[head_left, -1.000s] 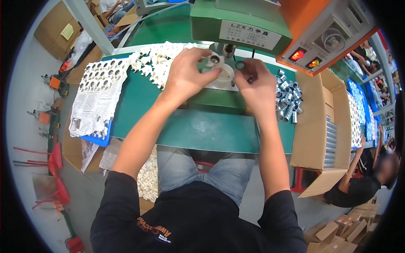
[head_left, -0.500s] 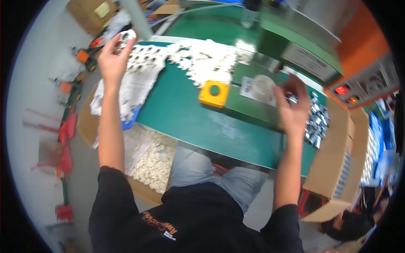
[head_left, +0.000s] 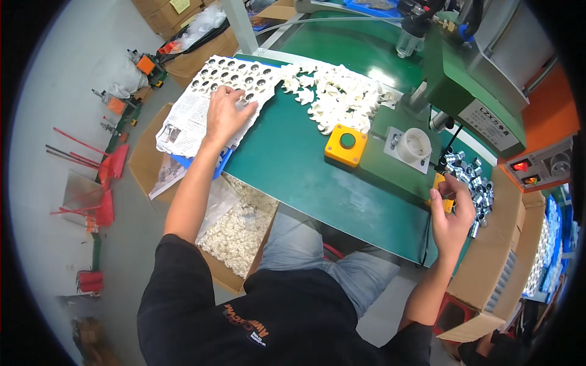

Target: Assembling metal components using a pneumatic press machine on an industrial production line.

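Observation:
My left hand [head_left: 227, 117] is over the near edge of a tray of white plastic parts with dark round holes [head_left: 249, 79]. Its thumb and fingers are apart, close to one of these parts. Newspaper [head_left: 183, 125] lies beneath the wrist. At the right, my right hand [head_left: 453, 213] is curled beside a yellow button box [head_left: 441, 190]. The box shows in the gap between thumb and fingers; I make out nothing held. Short shiny metal sleeves [head_left: 479, 189] are heaped just beyond that hand. A white round holder [head_left: 414, 145] stands on the green press base [head_left: 384, 168].
A yellow box with a green button [head_left: 346, 145] sits left of the press. Loose white parts [head_left: 345, 94] are piled at the back. The green press head [head_left: 476, 104] overhangs the holder. Cardboard boxes stand left [head_left: 146, 152] and right [head_left: 488, 268] of the table.
My left hand has come down to the tray; the white part it held up is no longer seen raised. My right hand has lowered beside the yellow box. The whole view has shifted.

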Motion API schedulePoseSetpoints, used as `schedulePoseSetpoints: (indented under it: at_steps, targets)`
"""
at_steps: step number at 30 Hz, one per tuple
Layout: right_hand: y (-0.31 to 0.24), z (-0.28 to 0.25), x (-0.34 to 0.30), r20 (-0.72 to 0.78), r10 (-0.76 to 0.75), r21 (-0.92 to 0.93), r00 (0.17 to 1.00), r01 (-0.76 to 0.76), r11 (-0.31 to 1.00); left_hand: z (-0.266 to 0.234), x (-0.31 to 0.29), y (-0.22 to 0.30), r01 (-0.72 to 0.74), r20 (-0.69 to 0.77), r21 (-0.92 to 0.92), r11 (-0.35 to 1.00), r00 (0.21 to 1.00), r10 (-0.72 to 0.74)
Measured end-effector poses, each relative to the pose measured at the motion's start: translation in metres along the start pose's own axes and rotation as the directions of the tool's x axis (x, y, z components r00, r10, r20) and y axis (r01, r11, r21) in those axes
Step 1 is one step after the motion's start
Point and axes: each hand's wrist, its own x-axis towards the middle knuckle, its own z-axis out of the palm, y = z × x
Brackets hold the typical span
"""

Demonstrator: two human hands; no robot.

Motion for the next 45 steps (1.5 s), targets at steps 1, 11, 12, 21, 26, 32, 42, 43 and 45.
schedulePoseSetpoints:
  at_steps: [1, 11, 12, 21, 26, 32, 42, 43, 45]
  targets:
    - [0.0, -0.002, -0.003, 0.007, 0.007, -0.024, 1.0, -0.007, 1.0, 0.0, 0.001, 0.001, 0.002, -0.034, 0.016, 1.0, 0.999, -0.001]
    - [0.013, -0.018, -0.027, 0.003, -0.023, -0.364, 1.0, 0.022, 0.931, 0.046, 0.061, 0.067, -0.495, -0.098, 0.147, 0.857, 0.854, 0.51]
    - [0.014, -0.022, -0.031, 0.0, -0.01, -0.36, 1.0, 0.009, 0.933, 0.052, 0.067, 0.072, -0.478, -0.014, 0.174, 0.861, 0.873, 0.488]
    - [0.027, -0.035, -0.053, -0.052, 0.025, -0.342, 0.998, -0.041, 0.939, 0.052, 0.081, 0.064, -0.488, 0.079, 0.138, 0.862, 0.873, 0.482]
    - [0.026, -0.036, -0.053, -0.08, 0.006, -0.326, 0.997, -0.032, 0.945, 0.052, 0.079, 0.072, -0.491, 0.039, 0.103, 0.865, 0.871, 0.49]
    - [0.031, -0.033, -0.053, -0.087, 0.014, -0.31, 0.996, -0.04, 0.95, 0.025, 0.08, 0.076, -0.5, 0.07, 0.161, 0.851, 0.866, 0.495]
    - [0.032, -0.036, -0.066, -0.114, 0.1, -0.269, 0.988, -0.127, 0.955, -0.03, 0.047, 0.245, 0.107, 0.503, -0.734, 0.671, 0.75, 0.431]
    - [0.029, -0.035, -0.066, -0.113, 0.1, -0.258, 0.989, -0.126, 0.958, -0.021, 0.045, 0.257, 0.165, 0.508, -0.757, 0.632, 0.757, 0.411]
    - [0.028, -0.035, -0.068, -0.111, 0.098, -0.25, 0.989, -0.123, 0.96, -0.009, 0.041, 0.278, 0.222, 0.513, -0.779, 0.587, 0.764, 0.392]
